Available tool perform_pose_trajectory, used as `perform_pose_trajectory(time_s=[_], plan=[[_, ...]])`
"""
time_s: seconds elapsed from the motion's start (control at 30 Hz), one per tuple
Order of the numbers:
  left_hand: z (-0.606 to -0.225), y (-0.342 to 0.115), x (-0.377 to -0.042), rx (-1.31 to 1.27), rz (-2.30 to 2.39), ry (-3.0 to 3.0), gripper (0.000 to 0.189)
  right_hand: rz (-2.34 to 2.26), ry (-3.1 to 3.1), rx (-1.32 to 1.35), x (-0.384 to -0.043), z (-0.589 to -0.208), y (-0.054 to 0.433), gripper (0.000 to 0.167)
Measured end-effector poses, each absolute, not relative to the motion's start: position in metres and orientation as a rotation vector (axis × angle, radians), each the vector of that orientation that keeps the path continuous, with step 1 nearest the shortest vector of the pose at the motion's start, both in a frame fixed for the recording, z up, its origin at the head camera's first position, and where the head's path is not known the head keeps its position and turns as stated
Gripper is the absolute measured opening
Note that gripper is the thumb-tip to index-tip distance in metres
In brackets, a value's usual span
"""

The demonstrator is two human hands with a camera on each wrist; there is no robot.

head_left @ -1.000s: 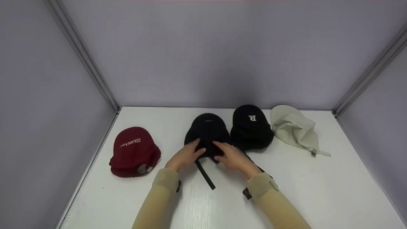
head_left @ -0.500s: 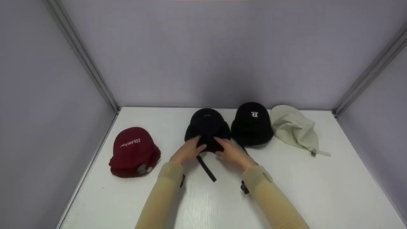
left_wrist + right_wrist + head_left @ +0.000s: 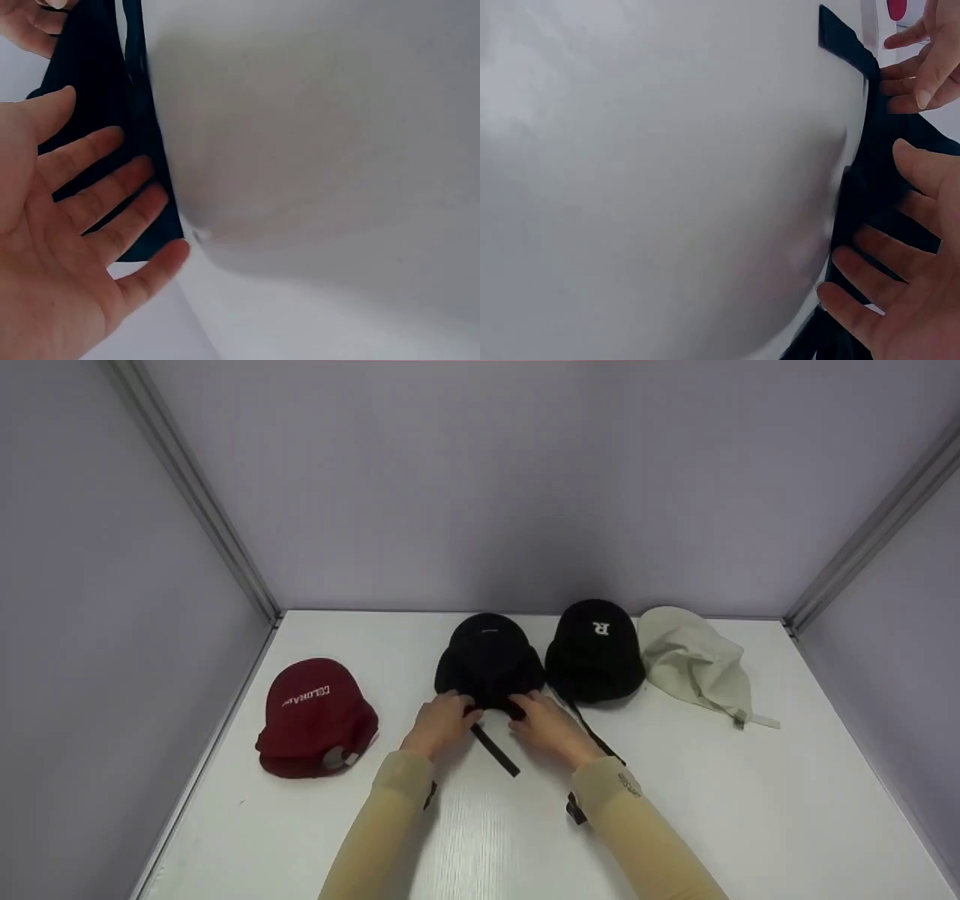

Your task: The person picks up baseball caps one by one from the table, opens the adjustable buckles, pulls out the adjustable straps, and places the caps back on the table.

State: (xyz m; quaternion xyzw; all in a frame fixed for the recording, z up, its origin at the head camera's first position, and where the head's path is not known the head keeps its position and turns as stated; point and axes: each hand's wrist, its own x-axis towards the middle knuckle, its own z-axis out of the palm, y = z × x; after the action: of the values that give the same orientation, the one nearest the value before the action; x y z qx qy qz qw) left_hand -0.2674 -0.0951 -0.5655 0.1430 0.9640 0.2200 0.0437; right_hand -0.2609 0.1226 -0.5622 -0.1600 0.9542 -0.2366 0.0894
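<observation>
A plain black cap (image 3: pixel 491 656) with a small pale mark lies near the back of the white table, a loose strap (image 3: pixel 495 750) trailing from its near side. My left hand (image 3: pixel 442 724) touches the cap's near left edge; in the left wrist view its spread, mostly straight fingers (image 3: pixel 112 232) lie against the dark cloth. At the near right edge is my right hand (image 3: pixel 551 727), its extended fingers (image 3: pixel 870 277) resting along the fabric. Close beside the right hand sits a second black cap (image 3: pixel 596 656) with a white R.
A dark red cap (image 3: pixel 319 720) with white lettering lies at the left of the white table (image 3: pixel 480 847). To the right of the R cap is a cream cap (image 3: pixel 694 660) with a pale strap. Grey panels (image 3: pixel 480 487) wall in the back and sides.
The plain black cap has slid toward the back wall, and the R cap has shifted back and slightly right. Both hands now sit at the plain cap's near edge, and its strap has swung right.
</observation>
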Motion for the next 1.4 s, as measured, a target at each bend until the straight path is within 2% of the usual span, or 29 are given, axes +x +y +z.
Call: perform_pose_trajectory(time_s=[0.17, 0.63, 1.0, 1.4], plan=[[-0.562, -0.096, -0.264, 0.435, 0.598, 2.963, 0.043, -0.720, 2.782, -0.442, -0.259, -0.564, 0.119, 0.060], [-0.558, -0.090, -0.267, 0.415, 0.632, 2.880, 0.058, -0.678, 2.755, -0.361, -0.270, -0.562, 0.123, 0.060], [-0.558, -0.091, -0.263, 0.313, 0.686, 2.855, 0.062, -0.696, 2.790, -0.542, -0.264, -0.559, 0.125, 0.068], [-0.551, -0.107, -0.246, 0.426, 0.623, 2.916, 0.063, -0.798, 2.760, -0.641, -0.248, -0.548, 0.117, 0.064]])
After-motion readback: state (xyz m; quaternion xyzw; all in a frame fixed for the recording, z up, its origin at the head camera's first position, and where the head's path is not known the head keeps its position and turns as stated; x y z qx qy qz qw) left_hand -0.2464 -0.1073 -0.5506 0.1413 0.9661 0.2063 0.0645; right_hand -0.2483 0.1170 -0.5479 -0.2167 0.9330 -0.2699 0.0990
